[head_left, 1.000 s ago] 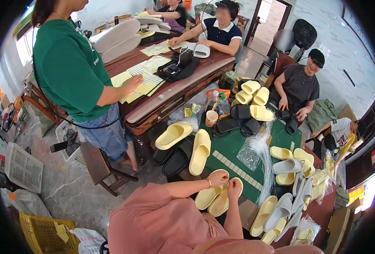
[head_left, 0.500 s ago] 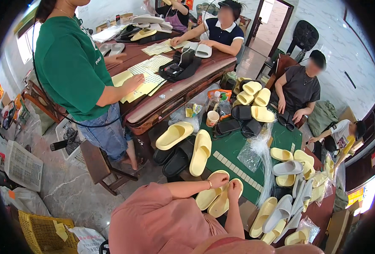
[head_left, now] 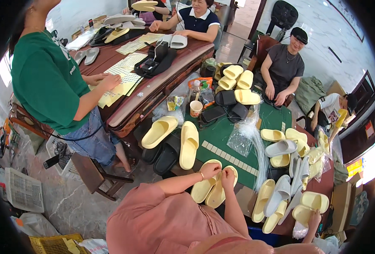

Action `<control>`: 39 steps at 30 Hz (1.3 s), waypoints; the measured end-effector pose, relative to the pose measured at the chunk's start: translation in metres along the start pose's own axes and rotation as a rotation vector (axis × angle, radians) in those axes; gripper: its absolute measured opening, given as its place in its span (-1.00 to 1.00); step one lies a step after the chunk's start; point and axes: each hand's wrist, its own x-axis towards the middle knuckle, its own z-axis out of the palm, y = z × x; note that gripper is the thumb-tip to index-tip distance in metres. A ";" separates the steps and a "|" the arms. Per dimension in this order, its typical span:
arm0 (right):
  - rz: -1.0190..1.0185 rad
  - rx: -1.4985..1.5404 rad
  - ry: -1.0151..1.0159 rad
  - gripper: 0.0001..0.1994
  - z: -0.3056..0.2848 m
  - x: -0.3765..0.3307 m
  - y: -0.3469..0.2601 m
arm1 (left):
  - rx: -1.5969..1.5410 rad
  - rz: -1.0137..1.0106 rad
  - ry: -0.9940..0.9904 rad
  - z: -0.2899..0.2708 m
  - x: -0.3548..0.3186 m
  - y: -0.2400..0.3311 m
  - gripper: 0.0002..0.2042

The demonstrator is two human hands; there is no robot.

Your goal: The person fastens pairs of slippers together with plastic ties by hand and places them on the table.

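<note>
Meeting over the far ends of pale-yellow, foam-looking open slippers by the green-topped desk, left grip and right grip have bunched fingers, contents indiscernible, slippers side by side probably for reach.

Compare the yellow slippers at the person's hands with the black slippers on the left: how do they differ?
The slippers at the hands are pale yellow; the black slippers are dark all over. The left hand and right hand are at the yellow pair's far end; no hand is on the black pair, which other yellow slippers partly hide. Both pairs lie side by side.
</note>
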 end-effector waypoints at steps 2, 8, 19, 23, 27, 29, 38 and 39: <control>0.021 0.012 -0.011 -0.96 -0.001 -0.001 -0.003 | 0.004 -0.004 0.001 0.001 0.000 -0.001 -0.83; -0.014 -0.053 0.021 -0.95 -0.003 0.002 -0.006 | 0.010 -0.010 -0.011 0.004 0.003 0.005 -0.85; 0.034 -0.096 0.048 -0.95 0.002 0.004 -0.009 | 0.016 -0.030 0.002 0.006 0.005 -0.002 -0.87; 0.031 -0.121 0.099 -0.96 0.002 0.001 -0.009 | -0.010 -0.033 -0.021 0.008 0.005 -0.004 -0.87; 0.031 -0.099 0.113 -0.97 0.003 0.000 -0.007 | 0.000 -0.032 -0.011 0.010 0.005 -0.003 -0.87; 0.043 -0.092 0.111 -0.97 0.003 0.000 -0.009 | -0.006 -0.040 -0.006 0.010 0.005 -0.003 -0.87; 0.038 -0.081 0.143 -0.97 0.003 0.000 -0.011 | -0.030 -0.068 0.001 0.010 0.006 -0.002 -0.87; 0.041 -0.087 0.129 -0.96 0.003 0.001 -0.011 | -0.018 -0.077 0.001 0.009 0.006 0.000 -0.87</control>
